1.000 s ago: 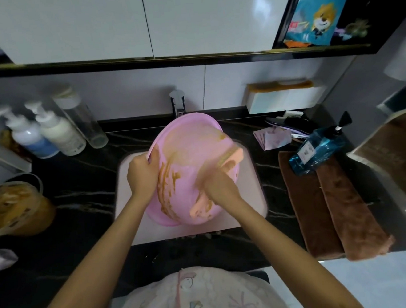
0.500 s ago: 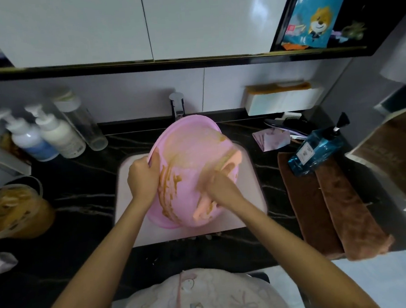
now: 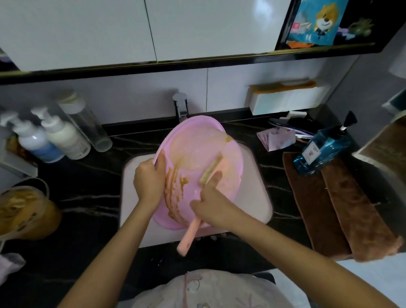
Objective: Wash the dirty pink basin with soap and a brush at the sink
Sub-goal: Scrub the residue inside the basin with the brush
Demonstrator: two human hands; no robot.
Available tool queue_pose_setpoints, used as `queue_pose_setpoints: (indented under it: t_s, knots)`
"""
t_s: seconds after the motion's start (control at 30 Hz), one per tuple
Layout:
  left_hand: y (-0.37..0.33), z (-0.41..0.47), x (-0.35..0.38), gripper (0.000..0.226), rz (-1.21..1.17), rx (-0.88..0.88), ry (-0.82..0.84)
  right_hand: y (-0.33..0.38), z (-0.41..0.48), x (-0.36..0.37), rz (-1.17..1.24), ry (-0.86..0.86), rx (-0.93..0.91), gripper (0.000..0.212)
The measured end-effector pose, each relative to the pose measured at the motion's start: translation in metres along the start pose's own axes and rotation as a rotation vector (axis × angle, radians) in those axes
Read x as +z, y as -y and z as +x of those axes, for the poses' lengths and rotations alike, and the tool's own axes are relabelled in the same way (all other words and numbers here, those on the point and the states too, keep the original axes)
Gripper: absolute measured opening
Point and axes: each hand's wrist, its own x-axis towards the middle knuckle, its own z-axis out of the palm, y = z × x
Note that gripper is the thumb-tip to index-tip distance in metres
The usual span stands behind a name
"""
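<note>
The pink basin (image 3: 197, 152) stands tilted in the white sink (image 3: 257, 198), its inside facing me, with brown smears down its left wall. My left hand (image 3: 149, 179) grips the basin's left rim. My right hand (image 3: 214, 205) holds a salmon-pink brush (image 3: 188, 238) by its handle; the bristle head (image 3: 210, 169) lies against the basin's inner wall, and the handle end sticks out past the basin's near rim.
A tap (image 3: 180, 105) rises behind the basin. Pump bottles (image 3: 58, 134) stand at the back left, a tub of brown stuff (image 3: 18, 214) at the left. A blue soap bottle (image 3: 322, 149) lies on brown towels (image 3: 334, 208) to the right.
My right hand has drawn the brush back toward me and lower in the basin, so its handle now shows past the near rim. My left hand has kept its hold on the rim.
</note>
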Motion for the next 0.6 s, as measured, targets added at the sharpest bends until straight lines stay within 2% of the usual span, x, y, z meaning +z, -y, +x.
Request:
queue_pose_setpoints:
  t_s: [0.03,0.07,0.1,0.13,0.17,0.23,0.27,0.3,0.33,0.37,0.4,0.43,0.47,0.57,0.6]
  knots:
    - [0.000,0.001,0.000,0.054,0.001,0.007,0.002,-0.003,0.006,-0.007,-0.010,-0.055,-0.019,0.074]
    - [-0.001,0.000,0.000,0.054,0.006,0.010,0.004,-0.003,0.022,-0.021,-0.082,-0.024,-0.054,0.054]
    - [-0.004,-0.002,0.000,0.054,0.009,0.010,0.006,-0.002,0.033,-0.032,-0.015,-0.036,-0.029,0.041]
    - [-0.006,-0.004,0.002,0.054,0.014,0.007,0.001,0.001,0.029,-0.035,0.012,-0.035,-0.039,0.038]
    - [-0.006,-0.005,0.002,0.054,0.022,0.004,-0.002,0.003,0.020,-0.034,0.003,-0.032,-0.059,0.045]
    - [-0.003,-0.003,0.002,0.054,0.011,0.010,-0.006,0.005,0.003,-0.013,-0.072,-0.028,-0.123,0.084]
    - [0.001,-0.002,0.003,0.053,-0.003,0.018,-0.006,-0.002,-0.003,-0.002,-0.097,0.001,-0.124,0.091]
    - [0.003,0.000,0.002,0.053,-0.010,0.020,-0.004,-0.003,-0.004,0.003,-0.076,0.010,-0.054,0.088]
    - [0.004,0.001,0.002,0.053,-0.008,0.019,-0.003,-0.003,0.004,-0.004,-0.086,-0.023,-0.038,0.073]
    - [0.003,0.001,0.002,0.054,-0.003,0.018,-0.005,-0.005,0.025,-0.017,-0.144,0.021,-0.023,0.048]
    - [0.002,0.000,0.002,0.054,0.001,0.018,-0.007,-0.005,0.037,-0.030,-0.079,0.013,-0.007,0.027]
    - [-0.001,-0.001,0.003,0.055,0.013,0.015,-0.010,-0.003,0.038,-0.035,-0.002,0.015,-0.017,0.020]
    - [-0.002,-0.002,0.004,0.055,0.027,0.007,-0.008,0.000,0.029,-0.034,0.031,0.027,-0.021,0.022]
    - [0.000,0.000,0.004,0.055,0.037,-0.011,-0.011,0.007,0.004,-0.013,-0.058,0.129,-0.109,0.071]
    - [0.001,0.001,0.003,0.055,0.030,-0.011,-0.014,0.006,0.002,-0.012,-0.116,0.165,-0.105,0.076]
